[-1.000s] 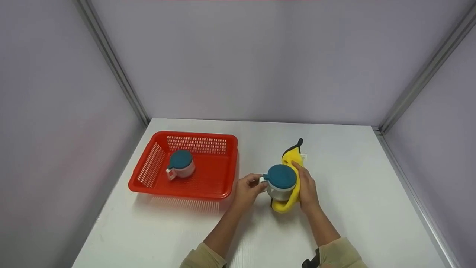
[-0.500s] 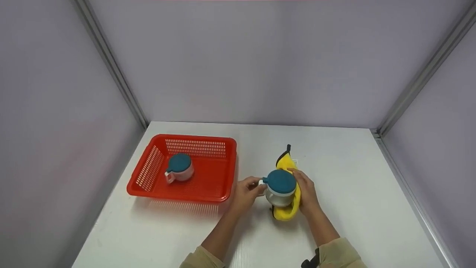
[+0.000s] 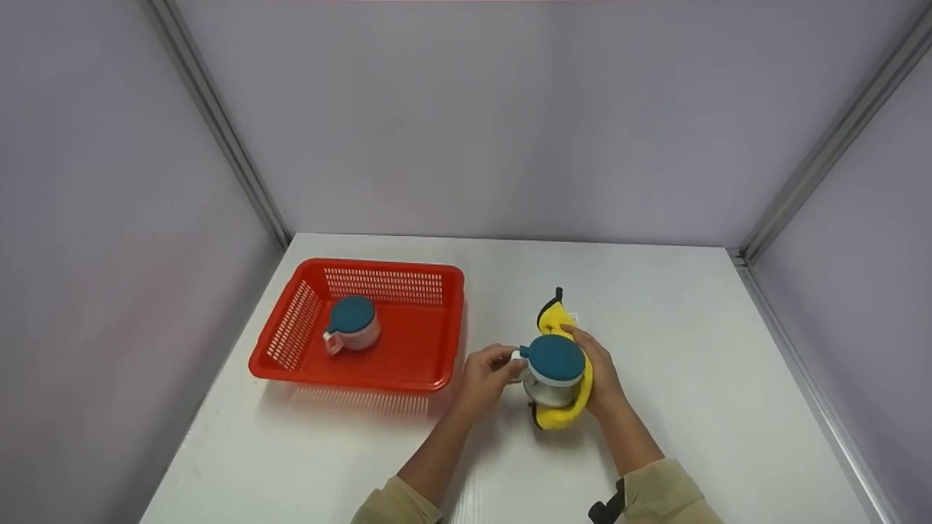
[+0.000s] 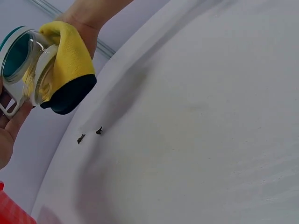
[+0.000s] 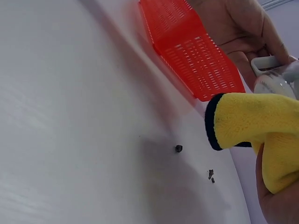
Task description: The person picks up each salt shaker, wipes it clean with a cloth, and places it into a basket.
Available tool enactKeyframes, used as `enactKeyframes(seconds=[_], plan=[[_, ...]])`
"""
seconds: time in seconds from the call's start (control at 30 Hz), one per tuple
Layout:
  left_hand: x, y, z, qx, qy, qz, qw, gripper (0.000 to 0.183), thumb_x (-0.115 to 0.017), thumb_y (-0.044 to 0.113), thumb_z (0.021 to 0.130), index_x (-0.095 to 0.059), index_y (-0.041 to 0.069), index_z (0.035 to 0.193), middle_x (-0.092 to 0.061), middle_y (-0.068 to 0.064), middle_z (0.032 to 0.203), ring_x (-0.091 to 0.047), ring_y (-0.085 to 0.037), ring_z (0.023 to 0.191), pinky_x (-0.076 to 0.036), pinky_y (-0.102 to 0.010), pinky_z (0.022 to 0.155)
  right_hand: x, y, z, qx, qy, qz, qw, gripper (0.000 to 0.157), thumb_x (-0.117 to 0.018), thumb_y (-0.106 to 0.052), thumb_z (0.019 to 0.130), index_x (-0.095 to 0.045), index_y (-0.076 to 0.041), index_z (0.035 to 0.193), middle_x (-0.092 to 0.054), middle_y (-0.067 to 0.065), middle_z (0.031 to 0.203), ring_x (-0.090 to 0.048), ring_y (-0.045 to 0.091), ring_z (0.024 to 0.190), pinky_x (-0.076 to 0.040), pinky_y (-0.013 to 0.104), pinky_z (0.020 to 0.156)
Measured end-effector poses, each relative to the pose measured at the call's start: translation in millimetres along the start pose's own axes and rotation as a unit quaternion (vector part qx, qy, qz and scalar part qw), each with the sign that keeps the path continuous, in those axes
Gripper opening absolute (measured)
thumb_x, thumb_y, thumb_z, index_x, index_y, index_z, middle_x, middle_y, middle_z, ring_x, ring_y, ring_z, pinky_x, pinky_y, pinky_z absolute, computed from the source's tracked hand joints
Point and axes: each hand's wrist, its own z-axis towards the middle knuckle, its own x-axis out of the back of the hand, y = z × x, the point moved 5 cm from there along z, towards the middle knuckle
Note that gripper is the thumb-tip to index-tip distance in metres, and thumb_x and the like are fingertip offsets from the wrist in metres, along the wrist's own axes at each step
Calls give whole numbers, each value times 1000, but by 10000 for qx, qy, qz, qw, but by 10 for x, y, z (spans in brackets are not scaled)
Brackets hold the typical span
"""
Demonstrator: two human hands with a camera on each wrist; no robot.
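Clear jar [image 3: 551,394] with a blue-green lid and white handle is held up over the table. My left hand [image 3: 483,376] pinches its handle from the left. With my right hand [image 3: 601,372] I hold a yellow cloth [image 3: 559,419] with dark edging against the jar's right side. In the left wrist view, the jar [image 4: 38,56] is tilted and the cloth [image 4: 74,60] wraps its far side and base. The right wrist view has the cloth [image 5: 247,116] folded in the fingers, covering much of the jar.
Left of the hands stands a red plastic basket [image 3: 349,380] with slotted walls. Inside it, at the left, is a similar lidded jar [image 3: 354,324]. Small dark bits [image 5: 179,148] lie on the white table [image 3: 677,349]. Pale walls [image 3: 466,124] enclose the back and sides.
The cloth's top end has swung left and nearer to me as my right hand shifted it on the jar. The jar has come slightly nearer. My left hand stays on the handle.
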Motion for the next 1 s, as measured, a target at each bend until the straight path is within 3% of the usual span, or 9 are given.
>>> enactKeyframes(seconds=[0.27,0.47,0.7,1.0], plan=[[5,59,0,-325,384,5,9987,20,-72,34,89,-75,20,104,-71,-1,96,-69,-20,88,-60,-32,80,-11,-8,-16,315,586,262,9974,49,-42,-54,101,-50,-27,141,-42,-1,148,-40,20,134,-32,40,116],[10,52,-12,-270,819,92,9962,16,-73,28,90,-75,19,103,-71,0,95,-69,-17,87,-59,-28,80,-33,-42,-64,622,948,152,9934,46,-38,-51,103,-48,-30,143,-39,-6,152,-41,14,134,-35,35,115],[1,46,-33,-537,1235,119,9908,15,-72,15,90,-73,12,105,-69,-3,95,-68,-18,86,-60,-28,78,-88,-55,-125,758,1204,-47,9898,47,-37,-52,103,-42,-34,146,-33,-9,156,-37,12,138,-32,34,117],[-2,9,-43,-514,1546,142,9865,17,-72,23,90,-72,14,105,-70,0,97,-68,-16,87,-59,-27,80,-149,-19,-182,975,1498,-510,9826,50,-35,-57,102,-35,-40,149,-31,-7,158,-34,14,141,-29,37,119]])
